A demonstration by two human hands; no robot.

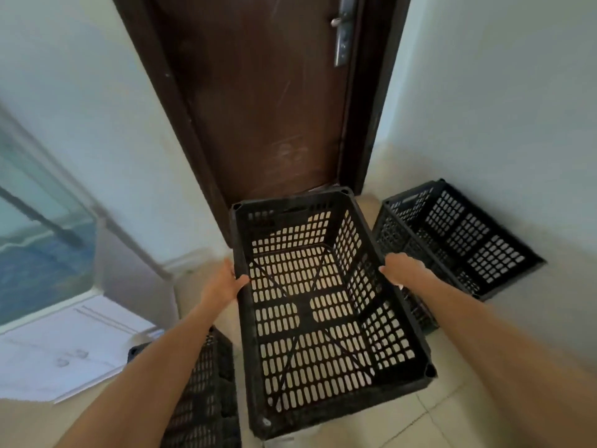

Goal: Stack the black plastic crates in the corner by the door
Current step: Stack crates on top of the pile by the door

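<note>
I hold a black perforated plastic crate (323, 305) in front of me, its open top facing up. My left hand (223, 284) grips its left rim and my right hand (403, 270) grips its right rim. The crate hangs above the tiled floor, just in front of the brown door (258, 101). A second black crate (458, 240) stands on the floor in the corner to the right of the door, against the white wall. A third black crate (206, 392) sits on the floor at lower left, partly hidden by my left forearm.
The door's metal handle (342, 30) is at the top. A white cabinet top (64, 347) lies at lower left below a glass pane (38, 227). White walls close in both sides. Pale floor tiles (452, 415) show at lower right.
</note>
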